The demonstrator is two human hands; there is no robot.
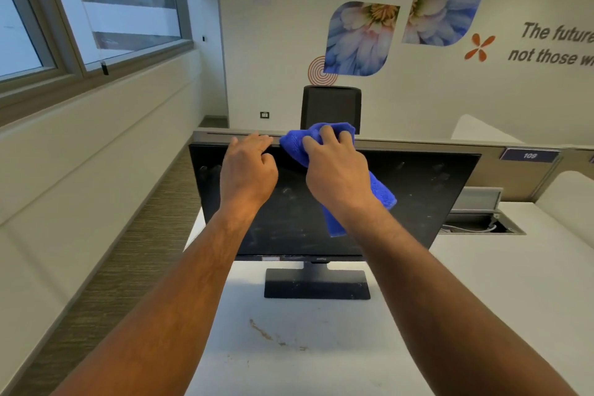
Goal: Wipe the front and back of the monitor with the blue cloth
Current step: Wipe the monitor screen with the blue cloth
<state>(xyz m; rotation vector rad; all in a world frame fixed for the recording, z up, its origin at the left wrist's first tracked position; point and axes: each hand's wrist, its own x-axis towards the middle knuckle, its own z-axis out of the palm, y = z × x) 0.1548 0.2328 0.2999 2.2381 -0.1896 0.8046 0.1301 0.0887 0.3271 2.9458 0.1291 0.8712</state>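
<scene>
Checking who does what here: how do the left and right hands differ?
The right hand grips the bunched blue cloth at the monitor top edge; the left hand is bare, fingers hooked over that edge. Both reach the monitor's top.

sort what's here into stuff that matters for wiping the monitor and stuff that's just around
Part of the job:
- black flat-screen monitor on its stand, smudged
- blue microfibre cloth, gripped in the right hand at the monitor's top edge
- left hand, resting on the top edge

Just around:
- black office chair behind the partition
- white desk with brown crumbs
- open cable hatch
</scene>
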